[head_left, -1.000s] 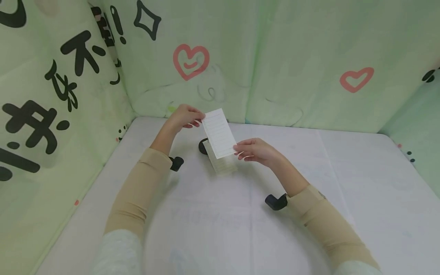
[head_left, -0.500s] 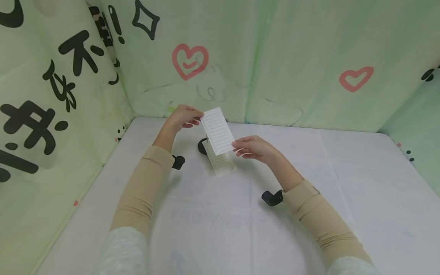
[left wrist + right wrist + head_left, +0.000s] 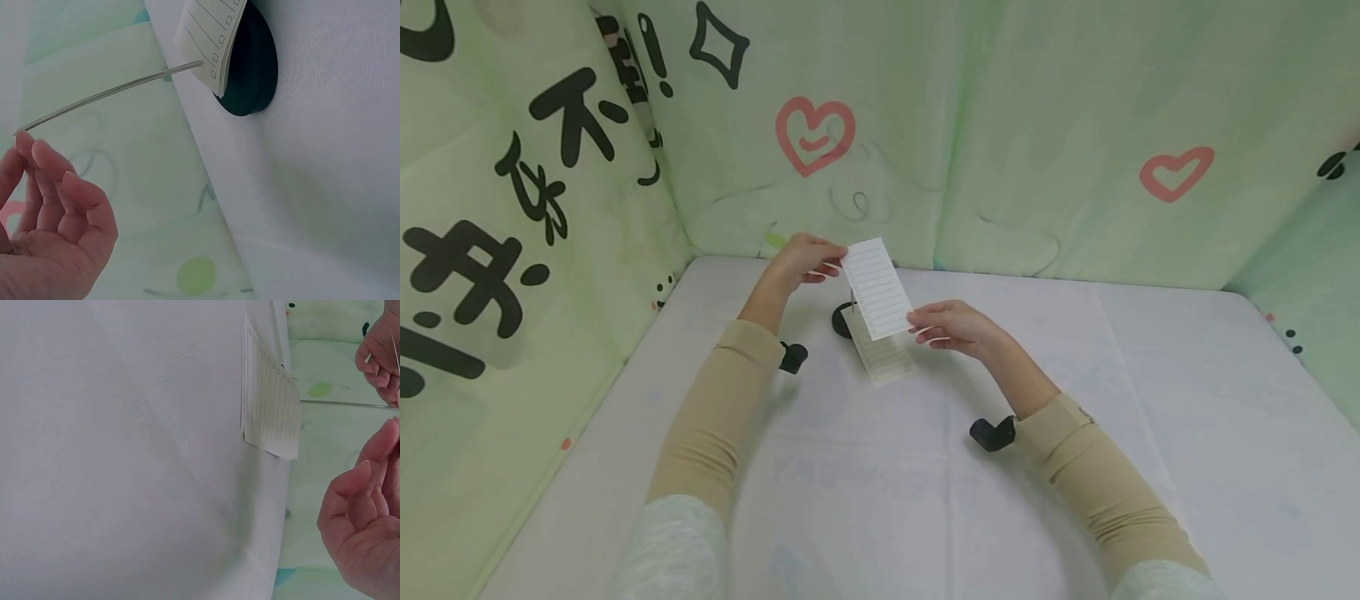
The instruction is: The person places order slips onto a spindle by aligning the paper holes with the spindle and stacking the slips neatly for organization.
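Observation:
In the head view a white lined sheet of paper [image 3: 877, 289] hangs tilted in the air between both hands. The left hand [image 3: 805, 258] pinches its upper left corner; the right hand [image 3: 957, 325] pinches its lower right edge. Below it lies a stack of lined sheets with small checkboxes [image 3: 272, 403], against a round black base [image 3: 259, 72]. From the stack rises a thin metal spike [image 3: 112, 92], which runs up to beside the left fingertips in the left wrist view. Whether the spike goes through the held sheet, I cannot tell.
A white cloth covers the table [image 3: 850, 500]. Green curtains [image 3: 1037, 108] with printed hearts and dark characters stand behind and at the sides. Black wrist-worn pieces [image 3: 992, 434] stick out from beside both sleeve cuffs.
The right hand has shifted slightly left, and the sheet's lower end sits a little higher. Both hands keep their pinch on it, nearly still.

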Motion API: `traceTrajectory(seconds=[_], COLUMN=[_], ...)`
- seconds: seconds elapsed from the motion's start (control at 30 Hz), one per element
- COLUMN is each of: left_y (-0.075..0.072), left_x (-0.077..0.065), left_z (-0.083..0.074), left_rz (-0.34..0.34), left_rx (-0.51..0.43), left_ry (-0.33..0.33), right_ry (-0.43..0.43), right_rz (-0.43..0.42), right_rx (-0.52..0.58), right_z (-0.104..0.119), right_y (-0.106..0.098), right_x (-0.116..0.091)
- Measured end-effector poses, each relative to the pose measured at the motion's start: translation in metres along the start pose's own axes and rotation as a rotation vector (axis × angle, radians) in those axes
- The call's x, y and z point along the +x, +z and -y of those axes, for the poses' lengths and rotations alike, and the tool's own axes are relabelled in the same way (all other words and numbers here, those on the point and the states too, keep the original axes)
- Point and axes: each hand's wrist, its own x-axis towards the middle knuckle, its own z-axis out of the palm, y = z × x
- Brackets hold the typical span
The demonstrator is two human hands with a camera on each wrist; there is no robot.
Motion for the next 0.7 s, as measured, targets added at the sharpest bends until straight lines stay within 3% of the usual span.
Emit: traceTrajectory(seconds=[0.7], left_y=[0.0055], left_x=[0.0034], left_z=[0.0064], left_rz=[0.028], left_rx=[-0.071], left_ry=[-0.018], right_ry=[0.054], right_rz=[-0.005], right_rx=[-0.059], right_z=[-0.0058], right_y=[0.0069], right_x=[0.0077])
